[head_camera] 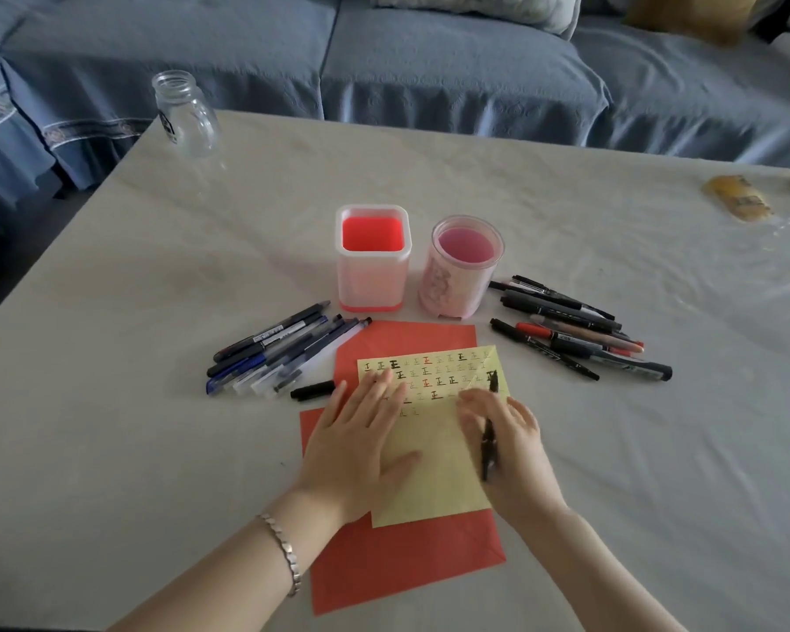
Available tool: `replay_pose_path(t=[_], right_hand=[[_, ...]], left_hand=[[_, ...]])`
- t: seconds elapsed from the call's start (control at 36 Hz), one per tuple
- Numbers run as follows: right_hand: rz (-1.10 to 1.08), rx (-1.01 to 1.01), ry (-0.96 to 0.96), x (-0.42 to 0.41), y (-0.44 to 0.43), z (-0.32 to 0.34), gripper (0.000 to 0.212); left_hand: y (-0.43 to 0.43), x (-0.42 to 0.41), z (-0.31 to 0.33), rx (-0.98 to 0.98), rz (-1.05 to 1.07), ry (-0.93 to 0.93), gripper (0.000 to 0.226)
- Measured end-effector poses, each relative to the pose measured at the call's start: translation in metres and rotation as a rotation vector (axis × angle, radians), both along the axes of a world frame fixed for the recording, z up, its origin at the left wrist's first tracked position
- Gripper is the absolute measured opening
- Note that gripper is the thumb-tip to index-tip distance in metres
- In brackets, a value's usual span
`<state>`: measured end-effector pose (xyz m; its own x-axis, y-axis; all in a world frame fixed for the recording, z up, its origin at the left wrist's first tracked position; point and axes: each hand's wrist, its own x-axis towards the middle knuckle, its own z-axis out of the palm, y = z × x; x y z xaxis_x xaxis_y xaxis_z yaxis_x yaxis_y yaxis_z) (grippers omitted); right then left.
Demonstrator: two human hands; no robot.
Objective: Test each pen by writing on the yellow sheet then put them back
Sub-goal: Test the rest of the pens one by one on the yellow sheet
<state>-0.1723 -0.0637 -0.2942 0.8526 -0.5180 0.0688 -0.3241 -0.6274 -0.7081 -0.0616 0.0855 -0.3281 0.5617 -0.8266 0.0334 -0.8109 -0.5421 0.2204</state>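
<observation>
A yellow sheet (434,453) with rows of small written marks lies on a red sheet (402,567). My left hand (361,440) lies flat on the yellow sheet's left side. My right hand (507,444) grips a black pen (490,431), its tip at the sheet's right edge by a fresh dark mark. A black pen cap (313,389) lies just left of the sheets. One pile of pens (274,353) sits to the left, and a pile of markers (575,330) to the right. Two pink holders, a square one (373,285) and a round one (461,275), stand behind the sheets.
A glass jar (185,114) stands at the table's far left corner. A yellow packet (737,203) lies at the far right. A blue sofa (429,61) runs behind the white table (133,289).
</observation>
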Motion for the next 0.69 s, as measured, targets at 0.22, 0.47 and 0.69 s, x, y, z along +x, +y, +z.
replay_pose_path(t=[0.22,0.47,0.69], right_hand=[[-0.29,0.527,-0.326,0.022,-0.012,0.013,0.034],[-0.386,0.642,-0.265,0.051,-0.002,0.006,0.025],[-0.46,0.333,-0.258,0.052,0.007,-0.013,0.044]], left_hand=[[-0.002,0.002,0.0,-0.043,-0.001,0.016,0.07],[-0.004,0.001,0.004,-0.068,0.012,0.053,0.07],[-0.003,0.001,0.004,-0.106,0.027,0.085,0.07]])
